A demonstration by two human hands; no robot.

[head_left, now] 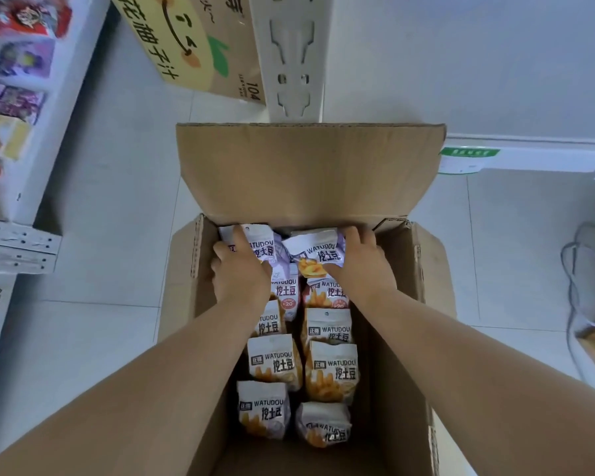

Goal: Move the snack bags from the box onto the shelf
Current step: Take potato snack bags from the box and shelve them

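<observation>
Pale floor tiles (pixel 93 187) run under everything, and on them stands the open box (pixel 395 372), its far flap (pixel 310 173) tilted up at twelve o'clock. Nearest the camera, at six o'clock, the bags (pixel 299 369) lie in two rows, white tops up, filling only the middle of the box (bare cardboard shows on both sides). Further in, both forearms reach to the far end. The left hand (pixel 239 269) is closed over a purple-and-white bag (pixel 260 242), thumb on top, fingers curled round its left edge. The right hand (pixel 359 254) grips the neighbouring bag (pixel 315 254) from the right, crumpling its top.

To do this lift well, I would take hold of the bodies rather than the thin top seals, draw both bags straight up clear of the flap, and keep them apart so neither drags a neighbour out. Beyond, at ten o'clock, the shelf (pixel 40 166) already carries other packets; a juice carton (pixel 193 42) sits at eleven.
</observation>
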